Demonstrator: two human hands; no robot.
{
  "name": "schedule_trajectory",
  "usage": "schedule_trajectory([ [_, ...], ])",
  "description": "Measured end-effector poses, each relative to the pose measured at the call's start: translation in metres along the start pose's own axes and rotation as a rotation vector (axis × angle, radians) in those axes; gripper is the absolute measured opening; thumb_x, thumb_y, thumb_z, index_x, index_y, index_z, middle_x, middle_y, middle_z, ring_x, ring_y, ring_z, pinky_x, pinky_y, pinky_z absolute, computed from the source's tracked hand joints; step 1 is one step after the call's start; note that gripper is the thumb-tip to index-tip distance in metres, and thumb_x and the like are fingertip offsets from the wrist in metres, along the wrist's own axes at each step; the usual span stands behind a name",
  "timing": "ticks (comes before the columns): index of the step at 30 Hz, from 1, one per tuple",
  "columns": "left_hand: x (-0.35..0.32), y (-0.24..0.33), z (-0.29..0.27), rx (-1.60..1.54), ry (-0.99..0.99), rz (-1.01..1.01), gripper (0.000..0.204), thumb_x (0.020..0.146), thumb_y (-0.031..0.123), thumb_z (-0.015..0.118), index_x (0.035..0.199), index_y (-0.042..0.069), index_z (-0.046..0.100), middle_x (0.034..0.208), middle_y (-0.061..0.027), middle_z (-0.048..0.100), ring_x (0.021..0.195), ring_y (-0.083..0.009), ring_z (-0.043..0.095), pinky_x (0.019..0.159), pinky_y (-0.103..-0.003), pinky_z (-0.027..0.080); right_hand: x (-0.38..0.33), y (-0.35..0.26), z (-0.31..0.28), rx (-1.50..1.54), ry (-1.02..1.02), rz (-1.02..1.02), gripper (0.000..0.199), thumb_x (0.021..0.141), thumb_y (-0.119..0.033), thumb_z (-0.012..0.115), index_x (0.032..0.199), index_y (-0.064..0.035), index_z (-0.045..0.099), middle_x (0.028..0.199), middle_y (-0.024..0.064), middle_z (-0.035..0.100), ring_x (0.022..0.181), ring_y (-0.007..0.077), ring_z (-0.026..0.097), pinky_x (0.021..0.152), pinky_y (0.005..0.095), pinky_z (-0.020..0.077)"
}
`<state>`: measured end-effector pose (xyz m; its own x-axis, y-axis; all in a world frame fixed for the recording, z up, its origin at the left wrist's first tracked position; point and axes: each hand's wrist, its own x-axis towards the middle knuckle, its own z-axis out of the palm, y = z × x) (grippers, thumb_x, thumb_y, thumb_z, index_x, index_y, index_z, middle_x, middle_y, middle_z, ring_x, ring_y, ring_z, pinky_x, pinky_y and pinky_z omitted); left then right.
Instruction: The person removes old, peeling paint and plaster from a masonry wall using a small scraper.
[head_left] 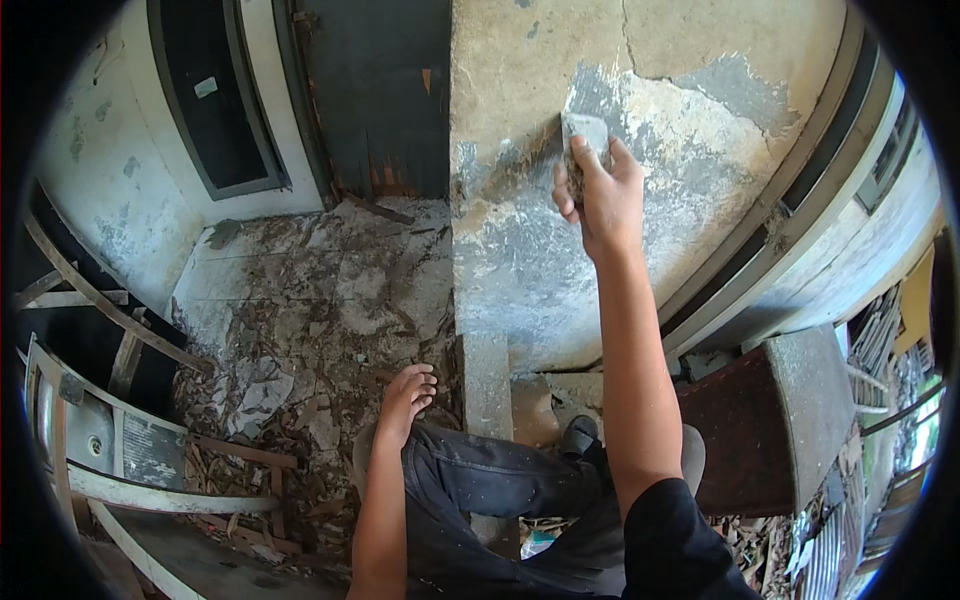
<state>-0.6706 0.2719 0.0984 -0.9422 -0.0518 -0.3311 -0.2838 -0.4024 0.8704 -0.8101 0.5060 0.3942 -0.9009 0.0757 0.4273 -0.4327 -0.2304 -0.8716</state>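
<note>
My right hand [608, 195] is raised at arm's length and closed round a dusty, light grey hand-sized block [586, 128]. The thumb lies along its face and the fingers wrap its side; I cannot tell exactly what kind of tool it is. The block is up against the wall [690, 180], where the beige paint is worn off in grey and white patches. Down by my left knee, my left hand [408, 398] holds nothing, its fingers loosely bent and a little apart.
Debris and dry leaves [330, 330] cover the floor at left. A wooden frame [150, 490] and a metal sink [92, 435] stand at lower left. Beside my right arm is a dark red-brown panel [735, 440]. A crack [628, 40] runs down the upper wall.
</note>
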Motion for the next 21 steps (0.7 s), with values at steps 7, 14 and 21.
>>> schedule_trajectory([
  [7, -0.002, 0.001, -0.003, -0.002, -0.004, 0.015, 0.031, 0.097, 0.026, 0.056, 0.120, 0.006, 0.059, 0.101, -0.0029, 0.062, 0.089, -0.0124, 0.059, 0.084, -0.029, 0.047, -0.003, 0.004, -0.001, 0.004, -0.004, 0.037, 0.017, 0.101, -0.011, 0.055, 0.103, 0.0042, 0.049, 0.066, 0.0106, 0.059, 0.041, 0.0144, 0.049, 0.035, 0.0279, 0.0325],
  [14, -0.002, 0.001, -0.002, 0.000, -0.006, 0.011, 0.032, 0.098, 0.027, 0.056, 0.121, 0.006, 0.058, 0.101, -0.0021, 0.062, 0.089, -0.0122, 0.059, 0.084, -0.028, 0.047, 0.003, 0.004, -0.001, 0.014, 0.001, 0.012, 0.015, 0.101, -0.011, 0.054, 0.102, 0.0032, 0.049, 0.064, 0.0101, 0.058, 0.040, 0.0147, 0.049, 0.034, 0.0274, 0.0322],
  [21, 0.000, 0.001, -0.009, -0.010, -0.035, 0.039, 0.034, 0.097, 0.028, 0.057, 0.123, 0.005, 0.058, 0.102, -0.0022, 0.062, 0.089, -0.0116, 0.058, 0.083, -0.027, 0.047, 0.004, 0.006, 0.007, 0.045, 0.018, 0.007, 0.014, 0.100, -0.011, 0.054, 0.099, 0.0022, 0.049, 0.064, 0.0095, 0.058, 0.041, 0.0147, 0.049, 0.034, 0.0277, 0.0322],
])
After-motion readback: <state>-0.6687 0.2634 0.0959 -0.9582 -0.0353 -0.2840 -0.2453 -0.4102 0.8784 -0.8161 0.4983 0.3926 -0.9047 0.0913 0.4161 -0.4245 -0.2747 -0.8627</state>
